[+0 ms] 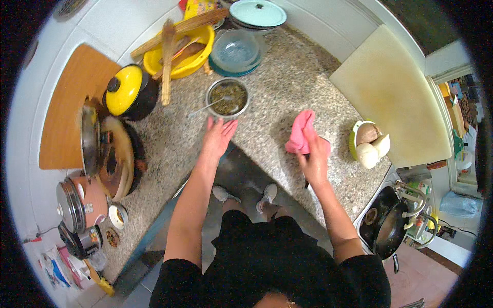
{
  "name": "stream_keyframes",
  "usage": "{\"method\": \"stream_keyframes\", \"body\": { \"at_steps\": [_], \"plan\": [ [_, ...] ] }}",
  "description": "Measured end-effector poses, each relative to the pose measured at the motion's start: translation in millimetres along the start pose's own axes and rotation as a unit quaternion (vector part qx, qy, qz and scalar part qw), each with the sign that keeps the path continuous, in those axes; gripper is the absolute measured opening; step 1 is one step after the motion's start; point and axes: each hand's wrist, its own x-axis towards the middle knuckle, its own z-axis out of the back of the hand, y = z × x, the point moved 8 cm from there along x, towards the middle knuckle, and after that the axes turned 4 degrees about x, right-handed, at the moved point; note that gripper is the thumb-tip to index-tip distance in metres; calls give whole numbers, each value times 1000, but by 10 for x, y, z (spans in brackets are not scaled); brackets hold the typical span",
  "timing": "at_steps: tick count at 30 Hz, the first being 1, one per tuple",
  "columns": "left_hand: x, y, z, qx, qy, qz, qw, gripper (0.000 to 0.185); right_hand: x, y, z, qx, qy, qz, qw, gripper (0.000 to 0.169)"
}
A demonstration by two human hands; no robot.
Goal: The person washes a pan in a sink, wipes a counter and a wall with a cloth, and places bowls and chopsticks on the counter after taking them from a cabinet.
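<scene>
My left hand (220, 136) is palm up with its fingers apart, holding nothing. Its fingertips are at the near rim of a steel bowl (247, 101); whether they touch it I cannot tell. Dark green, chopped-looking contents and a metal spoon (210, 104) are in that bowl, the spoon's handle reaching out over the left rim. On the right, my right hand (316, 159) grips a bunched pink cloth (301, 133) over the granite countertop. A dark, narrow object (306, 183) shows beneath this hand, mostly hidden, so its kind is unclear.
Glass bowls (235, 50) and a yellow basin (210, 48) with wooden sticks across it stand behind. A yellow-lidded pot (125, 90) is at left. Rightward are a green container (352, 144) of pale root vegetables, a cutting board (396, 104) and a sink (364, 221) holding a wok (389, 231).
</scene>
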Motion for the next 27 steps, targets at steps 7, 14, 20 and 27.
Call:
{"method": "stream_keyframes", "body": {
  "at_steps": [7,14,20,27],
  "plan": [
    [212,-4,-94,27,-7,-4,1000,52,47,-208,-532,-195,100,-8,976,81],
    [217,-122,14,124,-91,45,987,41,1502,-436,-801,-211,3,72,975,68],
    [38,-268,121,147,-101,62,982,36,3383,-820,-1206,-266,-36,78,960,65],
    [-345,-645,554,191,-177,67,963,38,4133,-1034,-1458,-286,-1,39,957,67]
  ]
}}
